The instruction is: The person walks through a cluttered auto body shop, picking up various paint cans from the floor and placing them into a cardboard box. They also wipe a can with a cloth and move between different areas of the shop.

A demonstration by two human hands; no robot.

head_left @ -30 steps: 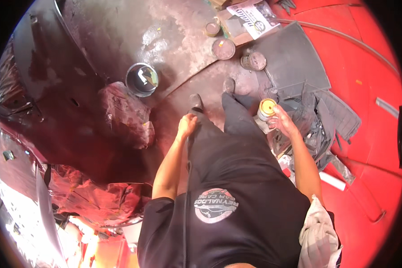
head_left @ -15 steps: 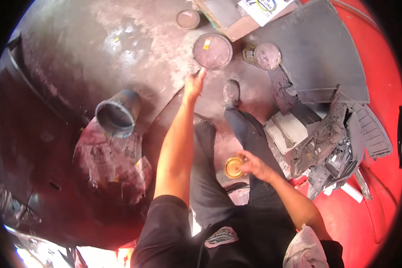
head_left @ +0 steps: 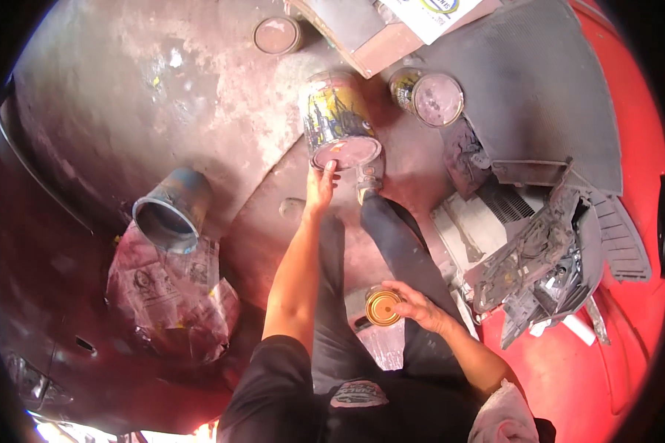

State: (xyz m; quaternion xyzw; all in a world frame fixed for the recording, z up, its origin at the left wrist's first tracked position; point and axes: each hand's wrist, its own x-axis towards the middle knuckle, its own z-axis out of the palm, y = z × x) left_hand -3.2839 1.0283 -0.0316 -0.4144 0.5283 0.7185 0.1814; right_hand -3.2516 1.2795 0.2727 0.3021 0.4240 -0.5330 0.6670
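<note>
A large paint can (head_left: 340, 111), its side streaked yellow and dark, is tilted so that its dusty pinkish lid leans toward me. My left hand (head_left: 322, 186) is closed on the lid's near edge, thumb on top; its other fingers are partly hidden. Lower down, in front of my legs, my right hand (head_left: 417, 306) grips a small can (head_left: 383, 307) from its right side, its round gold-coloured end facing up. Just beyond the big can, to the right, stands another paint can (head_left: 437, 100) with a dusty lid.
A smaller round tin (head_left: 276, 35) and a cardboard box (head_left: 391, 46) stand at the back. An open bucket (head_left: 171, 210) sits on paint-stained newspaper (head_left: 166, 292) at the left. Grey plastic car parts (head_left: 539, 258) are piled at the right, beside red panels (head_left: 569, 369).
The large can has tipped toward me and come nearer, with my left hand on its lid edge. My right hand has moved slightly down and left with the small can.
</note>
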